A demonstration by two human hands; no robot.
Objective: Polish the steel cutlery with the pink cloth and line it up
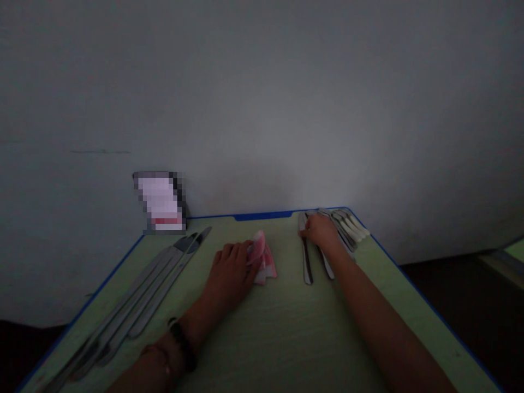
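Observation:
My left hand (233, 270) rests on the table, its fingers curled over a folded pink-and-white cloth (268, 262) that sticks out past the thumb side. Over at the right, my right hand (321, 230) is closed, with thumb and fingertips at the upper part of a table knife (306, 265). Another table knife (327, 267) lies under this hand, partly hidden by it. Beyond the wrist lies a row of metal cutlery (346, 232), and several pieces with pale handles (358, 225) are at its right end.
Several long knives (151, 297) lie side by side along the left of the green table (262, 349) with blue edging. A blurred-out upright device (161, 199) leans on the grey wall (262, 109) at the back left corner. The light is dim.

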